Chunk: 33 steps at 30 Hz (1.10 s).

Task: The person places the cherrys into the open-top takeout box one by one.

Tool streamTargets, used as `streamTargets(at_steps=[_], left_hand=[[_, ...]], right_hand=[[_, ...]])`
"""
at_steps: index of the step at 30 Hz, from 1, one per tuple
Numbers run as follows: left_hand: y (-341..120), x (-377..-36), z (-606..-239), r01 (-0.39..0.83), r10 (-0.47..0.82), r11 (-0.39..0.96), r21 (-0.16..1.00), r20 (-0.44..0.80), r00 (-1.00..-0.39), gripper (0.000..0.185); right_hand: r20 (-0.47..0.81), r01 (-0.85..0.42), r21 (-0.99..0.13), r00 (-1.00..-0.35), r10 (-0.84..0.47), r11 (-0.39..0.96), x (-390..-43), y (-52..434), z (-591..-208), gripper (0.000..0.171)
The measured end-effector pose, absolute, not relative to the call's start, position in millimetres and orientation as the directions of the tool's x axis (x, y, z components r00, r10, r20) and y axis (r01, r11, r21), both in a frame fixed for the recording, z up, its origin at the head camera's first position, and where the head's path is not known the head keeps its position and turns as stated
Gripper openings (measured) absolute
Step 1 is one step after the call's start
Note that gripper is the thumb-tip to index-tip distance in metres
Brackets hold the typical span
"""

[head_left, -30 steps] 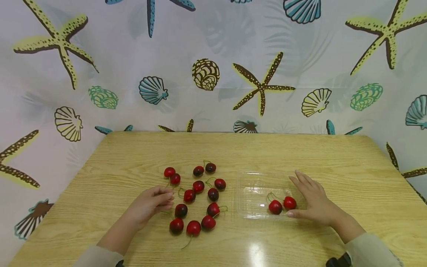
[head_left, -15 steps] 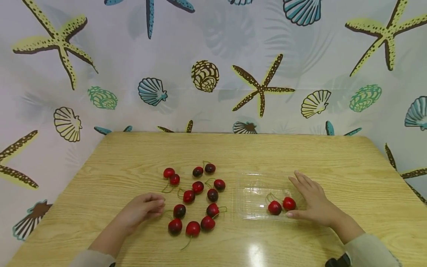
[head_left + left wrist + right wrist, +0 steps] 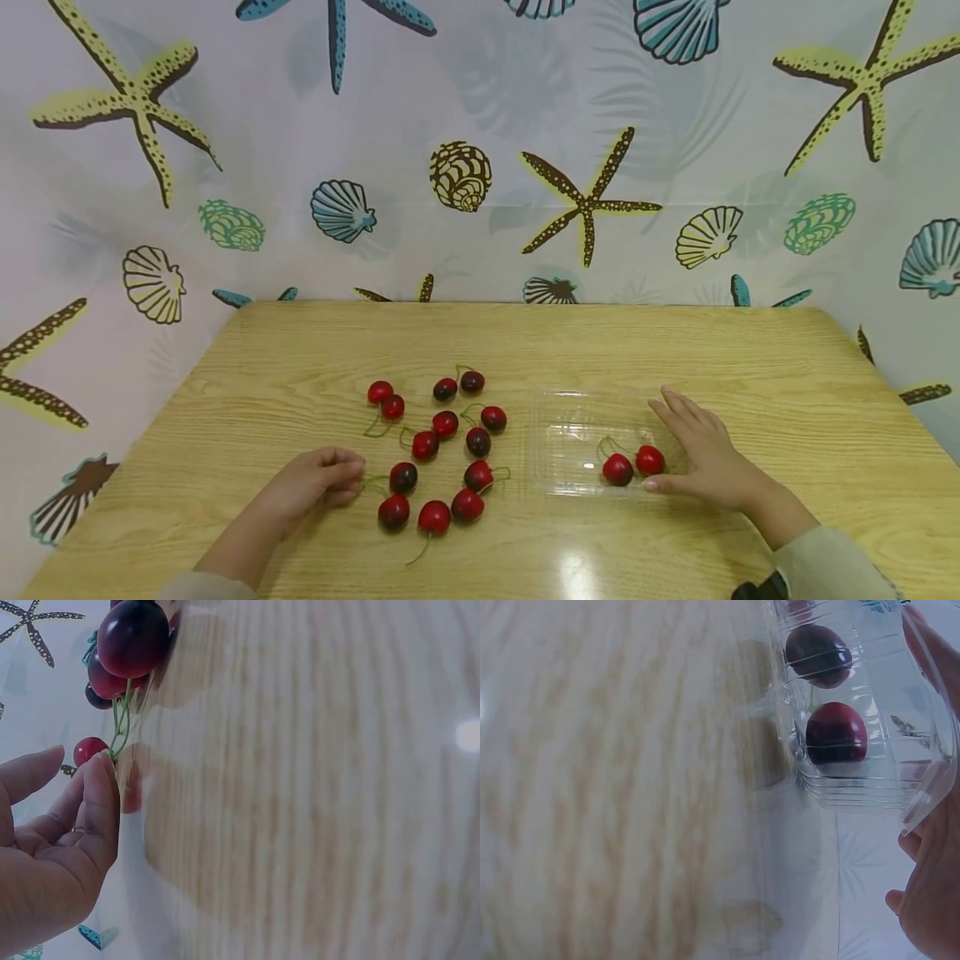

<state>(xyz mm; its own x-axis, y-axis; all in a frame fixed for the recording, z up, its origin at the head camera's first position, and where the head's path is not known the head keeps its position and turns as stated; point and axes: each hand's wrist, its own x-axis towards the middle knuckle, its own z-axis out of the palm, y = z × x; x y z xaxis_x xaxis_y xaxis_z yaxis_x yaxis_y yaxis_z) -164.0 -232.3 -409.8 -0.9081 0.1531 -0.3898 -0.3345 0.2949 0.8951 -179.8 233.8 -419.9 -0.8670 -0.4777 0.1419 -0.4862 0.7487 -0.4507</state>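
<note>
In the head view, my left hand is beside the lower-left pair of cherries, a dark one and a redder one. Its fingertips are at the end of their green stems; the left wrist view shows the thumb apart from the fingers, so nothing is pinched. My right hand spreads its thumb and fingers along the right end of a clear plastic container. Two stemmed cherries, the left one and the right one, lie in that container near the thumb.
Several more red and dark cherries lie in pairs between the left hand and the container, on the wooden table. Behind the table hangs a cloth printed with starfish and shells.
My left hand has drawn back to the left and toward me, uncovering the stem of the upper-left pair. The lower-left pair has shifted slightly left. My right hand has stayed put.
</note>
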Motion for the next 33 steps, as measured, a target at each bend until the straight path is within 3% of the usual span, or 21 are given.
streamTargets(at_steps=[33], left_hand=[[-222,-161,-421,-0.371,0.143,0.212,0.904,-0.404,-0.903,0.026]], right_hand=[[0.152,-0.493,-0.446,-0.864,-0.479,0.747,-180,234,-421,0.092]])
